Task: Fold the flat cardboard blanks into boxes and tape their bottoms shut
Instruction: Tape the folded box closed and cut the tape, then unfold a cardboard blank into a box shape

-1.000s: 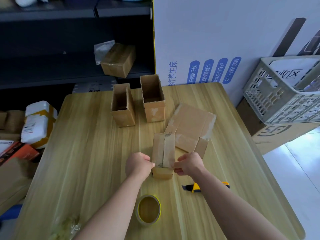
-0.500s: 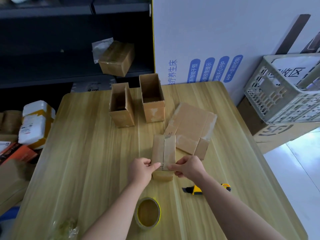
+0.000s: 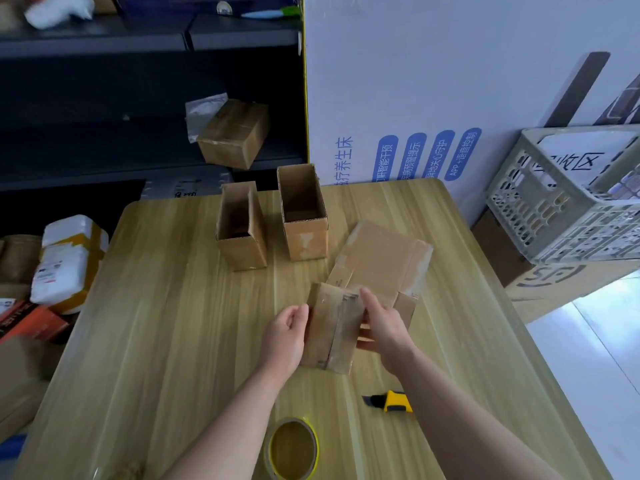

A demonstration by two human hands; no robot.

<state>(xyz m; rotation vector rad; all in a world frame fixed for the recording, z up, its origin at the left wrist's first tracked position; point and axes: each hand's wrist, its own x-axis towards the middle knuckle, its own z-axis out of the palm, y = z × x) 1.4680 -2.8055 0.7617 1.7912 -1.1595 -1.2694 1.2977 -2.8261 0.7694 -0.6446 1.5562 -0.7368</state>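
left of left hand (image 3: 284, 336): free passage over table (image 3: 166, 323) | ahead: two open boxes (image 3: 240, 233) | beyond right hand (image 3: 384, 327): flat blank (image 3: 381, 258) | nearer: tape roll (image 3: 292, 448), knife (image 3: 391, 400)

Soft, even daylight fills the scene, strongest at the lower right, where the floor (image 3: 588, 358) glares nearly white. The counter (image 3: 173, 323) is evenly lit with a faint sheen and only weak shadows. The tape on the cardboard box (image 3: 332, 327), held between the left hand (image 3: 285, 336) and right hand (image 3: 382, 327), shines dully. The shelving (image 3: 104, 133) at upper left is dim. The wide-angle lens bends the counter's edges and the plastic crate (image 3: 554, 209). The white bundle (image 3: 59, 8) at the top left is smeared.
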